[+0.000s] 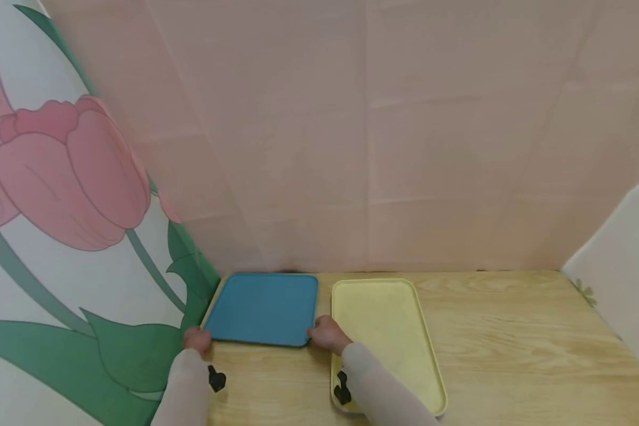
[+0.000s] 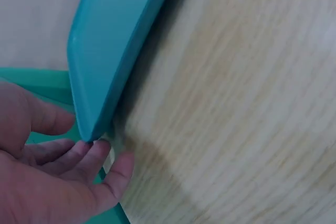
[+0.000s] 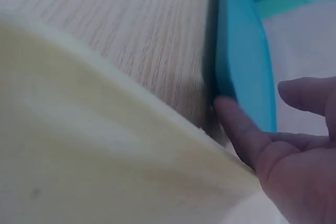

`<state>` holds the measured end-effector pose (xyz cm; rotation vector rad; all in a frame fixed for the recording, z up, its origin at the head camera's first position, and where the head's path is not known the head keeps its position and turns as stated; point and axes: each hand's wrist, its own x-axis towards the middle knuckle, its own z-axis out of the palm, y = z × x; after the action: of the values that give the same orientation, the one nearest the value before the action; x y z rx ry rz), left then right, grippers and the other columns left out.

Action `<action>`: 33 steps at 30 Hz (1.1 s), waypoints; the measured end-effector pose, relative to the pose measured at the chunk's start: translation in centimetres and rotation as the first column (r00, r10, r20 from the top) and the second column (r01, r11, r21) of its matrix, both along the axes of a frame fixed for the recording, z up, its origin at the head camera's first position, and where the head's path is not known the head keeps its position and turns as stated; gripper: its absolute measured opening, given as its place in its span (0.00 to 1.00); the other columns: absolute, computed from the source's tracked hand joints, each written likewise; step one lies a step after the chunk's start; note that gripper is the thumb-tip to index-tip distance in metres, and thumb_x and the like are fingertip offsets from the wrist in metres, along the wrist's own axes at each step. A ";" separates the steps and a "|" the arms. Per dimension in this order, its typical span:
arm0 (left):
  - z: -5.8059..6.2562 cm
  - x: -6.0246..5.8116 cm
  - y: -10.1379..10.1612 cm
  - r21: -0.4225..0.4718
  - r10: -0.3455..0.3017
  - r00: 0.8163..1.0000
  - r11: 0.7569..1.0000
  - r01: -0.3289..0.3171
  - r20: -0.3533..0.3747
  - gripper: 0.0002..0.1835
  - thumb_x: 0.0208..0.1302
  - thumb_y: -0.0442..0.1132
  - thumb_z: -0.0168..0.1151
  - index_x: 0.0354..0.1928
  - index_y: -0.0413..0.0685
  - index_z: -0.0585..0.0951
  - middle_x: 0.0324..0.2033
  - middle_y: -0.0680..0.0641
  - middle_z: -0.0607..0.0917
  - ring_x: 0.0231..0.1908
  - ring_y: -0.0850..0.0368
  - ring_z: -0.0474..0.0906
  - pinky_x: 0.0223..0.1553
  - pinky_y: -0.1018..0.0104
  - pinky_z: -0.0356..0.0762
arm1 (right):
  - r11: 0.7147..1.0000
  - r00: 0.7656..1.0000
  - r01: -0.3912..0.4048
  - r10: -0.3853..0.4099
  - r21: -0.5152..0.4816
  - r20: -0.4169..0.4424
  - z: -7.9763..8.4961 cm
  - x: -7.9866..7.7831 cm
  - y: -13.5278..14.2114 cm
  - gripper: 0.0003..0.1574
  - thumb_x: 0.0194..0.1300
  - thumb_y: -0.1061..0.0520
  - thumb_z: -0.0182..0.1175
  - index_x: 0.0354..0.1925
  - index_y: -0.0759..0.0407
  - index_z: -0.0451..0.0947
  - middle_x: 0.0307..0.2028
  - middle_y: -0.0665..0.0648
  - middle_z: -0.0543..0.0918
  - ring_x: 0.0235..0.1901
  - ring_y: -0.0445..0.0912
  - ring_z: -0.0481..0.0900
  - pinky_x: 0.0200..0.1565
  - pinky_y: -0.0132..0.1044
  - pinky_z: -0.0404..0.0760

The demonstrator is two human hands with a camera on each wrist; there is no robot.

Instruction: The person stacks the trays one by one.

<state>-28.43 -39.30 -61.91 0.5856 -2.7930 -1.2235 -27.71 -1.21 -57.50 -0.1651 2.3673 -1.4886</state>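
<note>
A blue tray (image 1: 266, 307) lies at the back left of the wooden table, against the pink back wall. At its near left corner is my left hand (image 1: 197, 339); in the left wrist view the fingertips (image 2: 97, 153) touch that corner from below, while the thumb stays apart from it. My right hand (image 1: 327, 334) is at the near right corner. The right wrist view shows its index finger (image 3: 239, 127) extended against the tray's side, with the thumb raised off it. Close beside my right hand lies a yellow tray (image 1: 383, 337), partly hidden by my right forearm.
Wooden table surface (image 1: 511, 343) extends to the right of the yellow tray. A pink covering (image 1: 362, 136) rises along the table's back edge. On the left stands a panel with large tulips (image 1: 69, 177), and a white panel (image 1: 623, 254) borders the right side.
</note>
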 end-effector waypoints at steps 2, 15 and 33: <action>0.2 -0.1 -0.1 0.043 0.021 0.999 0.999 -0.020 -0.024 0.28 0.62 0.36 0.48 0.56 0.16 0.69 0.49 0.19 0.73 0.43 0.30 0.75 0.38 0.50 0.83 | 1.000 1.000 0.023 -0.023 -0.020 0.012 0.1 0.2 0.0 0.11 0.67 0.63 0.62 0.27 0.65 0.74 0.20 0.56 0.80 0.21 0.46 0.80 0.25 0.32 0.78; 6.0 3.0 6.7 0.513 0.262 0.964 0.821 -0.251 0.052 0.10 0.64 0.30 0.58 0.38 0.24 0.76 0.19 0.45 0.80 0.19 0.57 0.78 0.25 0.62 0.83 | 0.968 0.992 0.092 -0.068 -0.233 0.107 1.0 1.6 -1.6 0.08 0.54 0.74 0.58 0.21 0.71 0.79 0.16 0.59 0.83 0.17 0.44 0.82 0.27 0.39 0.87; 3.4 2.2 8.6 0.510 0.347 0.930 0.782 -0.358 0.121 0.17 0.53 0.20 0.52 0.47 0.18 0.69 0.17 0.40 0.79 0.16 0.55 0.81 0.20 0.63 0.83 | 0.961 0.989 0.123 -0.097 -0.246 0.114 1.8 0.7 -0.7 0.04 0.58 0.74 0.60 0.34 0.77 0.79 0.22 0.64 0.85 0.22 0.50 0.86 0.32 0.43 0.88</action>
<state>-26.27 -30.66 -58.50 1.0947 -2.1774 -1.8850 -26.98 -1.88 -55.68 -0.0176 2.1328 -1.8051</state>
